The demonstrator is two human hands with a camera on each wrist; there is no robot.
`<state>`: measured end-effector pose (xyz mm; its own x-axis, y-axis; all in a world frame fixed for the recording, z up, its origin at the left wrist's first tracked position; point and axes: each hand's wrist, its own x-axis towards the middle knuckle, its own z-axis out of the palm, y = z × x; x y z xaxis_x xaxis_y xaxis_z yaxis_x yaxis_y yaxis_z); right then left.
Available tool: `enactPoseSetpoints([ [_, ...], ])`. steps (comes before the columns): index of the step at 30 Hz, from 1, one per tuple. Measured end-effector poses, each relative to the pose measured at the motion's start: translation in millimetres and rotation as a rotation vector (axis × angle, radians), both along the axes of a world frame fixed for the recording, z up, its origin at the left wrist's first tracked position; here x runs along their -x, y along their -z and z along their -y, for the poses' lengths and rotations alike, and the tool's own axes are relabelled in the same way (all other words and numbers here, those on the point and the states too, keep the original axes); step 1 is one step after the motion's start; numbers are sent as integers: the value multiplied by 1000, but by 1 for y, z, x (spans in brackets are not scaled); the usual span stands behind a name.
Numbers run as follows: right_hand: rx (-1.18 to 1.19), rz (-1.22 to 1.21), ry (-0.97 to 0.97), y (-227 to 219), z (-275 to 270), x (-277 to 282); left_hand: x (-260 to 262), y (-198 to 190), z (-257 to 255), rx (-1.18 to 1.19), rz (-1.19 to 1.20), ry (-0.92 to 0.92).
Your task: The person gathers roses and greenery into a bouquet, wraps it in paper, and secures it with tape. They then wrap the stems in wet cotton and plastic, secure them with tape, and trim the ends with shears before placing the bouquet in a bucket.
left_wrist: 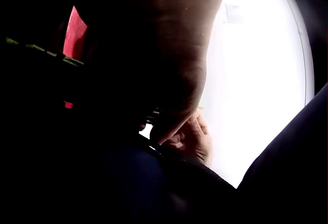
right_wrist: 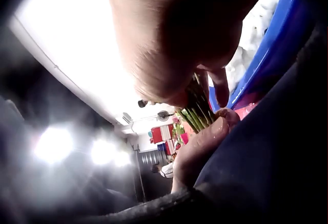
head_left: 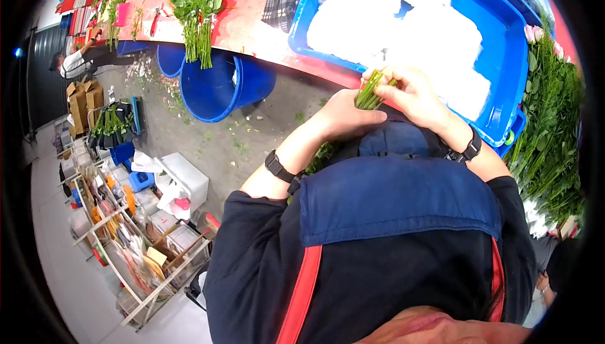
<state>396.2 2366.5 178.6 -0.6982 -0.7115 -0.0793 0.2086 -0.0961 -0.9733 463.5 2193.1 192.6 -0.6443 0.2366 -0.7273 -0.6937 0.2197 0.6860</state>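
In the head view a bundle of cut green flower stems point(head_left: 370, 92) stands up between both hands in front of the navy apron. My left hand point(head_left: 346, 117) grips the bundle from the left, thumb across the near side. My right hand point(head_left: 416, 92) pinches the stems near their cut ends, fingers curled. Green leaves point(head_left: 322, 157) show below, between the left forearm and the apron. The right wrist view shows the stems point(right_wrist: 197, 111) between the right hand point(right_wrist: 174, 44) and the left fingers point(right_wrist: 205, 142). The left wrist view is mostly dark.
A blue tray point(head_left: 504, 92) with white bundles stands on the red table point(head_left: 252, 29) ahead. Tied leafy stems point(head_left: 200, 35) overhang the table edge, above a blue bucket point(head_left: 211, 89). Long-stemmed flowers point(head_left: 548, 111) stand at right. A cluttered rack point(head_left: 138, 268) is at left.
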Motion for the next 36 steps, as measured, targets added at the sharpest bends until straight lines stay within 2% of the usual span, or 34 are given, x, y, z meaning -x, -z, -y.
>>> enactPoseSetpoints([
  [1, 51, 138, 12, -1, 0, -1, -1, 6, 2, 9, -10, 0],
  [5, -168, -186, -51, 4, -6, 3, -3, 10, 0, 236, -188, 65],
  [8, -245, -671, -48, -19, -3, 10, -9, 28, -1, 342, -453, -8],
  [11, -199, -730, -79, -19, 0, 13, -7, 21, -2, 487, -507, 56],
  [14, -138, -410, -28, -4, -5, 11, -7, 22, 4, 661, -527, -5],
  [17, -216, -124, 157, 4, -12, 18, -12, 29, 16, 964, -787, 20],
  [18, -192, -203, 236, 1, -8, 18, -14, 31, 20, 1029, -841, 18],
  [20, -254, -464, 140, -13, -3, 19, -21, 38, 26, 1169, -941, 20],
  [22, -288, -708, -11, -23, 7, 19, -30, 50, 32, 1267, -1025, 101],
  [23, -299, -945, -94, -18, 16, 17, -35, 56, 34, 1331, -1053, 136],
  [24, -344, -1059, -191, -22, 30, 11, -40, 59, 34, 1359, -1025, 134],
  [25, -377, -1179, -288, -27, 44, 3, -47, 60, 35, 1347, -1046, 152],
  [26, -402, -1230, -397, -17, 55, -4, -53, 70, 40, 1229, -995, 194],
  [27, -429, -1243, -406, -17, 71, -14, -56, 40, 37, 1197, -881, 249],
  [28, -535, -1129, -532, -4, 83, -20, -51, 24, 37, 1117, -569, 323],
  [29, -650, -1015, -649, 13, 96, -22, -56, 11, 43, 1096, -547, 340],
  [31, -550, -869, -693, 24, 117, -34, -61, 12, 67, 1008, -367, 397],
  [33, -604, -733, -796, 24, 139, -43, -72, 2, 96, 869, -291, 551],
  [35, -481, -829, -695, 27, 167, -60, -96, -17, 135, 802, -308, 502],
  [36, -460, -979, -667, 32, 185, -68, -112, -15, 156, 847, -466, 430],
])
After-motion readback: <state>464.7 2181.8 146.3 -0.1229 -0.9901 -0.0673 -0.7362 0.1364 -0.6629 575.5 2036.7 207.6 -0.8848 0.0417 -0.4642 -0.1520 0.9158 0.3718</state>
